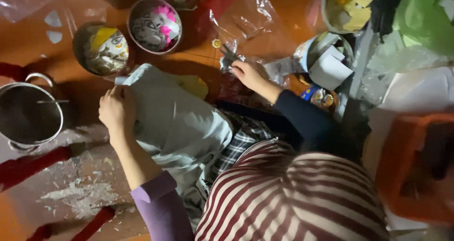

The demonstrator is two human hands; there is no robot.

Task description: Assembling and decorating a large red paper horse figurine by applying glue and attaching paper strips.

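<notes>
My left hand, in a purple sleeve, pinches the left edge of a pale grey-blue sheet that lies over my lap and a checked cloth. My right hand, in a dark blue sleeve, reaches forward, fingers closed on a small dark tool that looks like scissors. The tool lies on crumpled clear plastic wrap. A tiny yellow flower shape sits just left of it. My red-and-white striped top fills the bottom middle.
Two round tins of paper cut-outs stand ahead on the orange floor. A metal pot is at the left, with white scraps below it. On the right are an orange stool, green plastic and a bowl of yellow pieces.
</notes>
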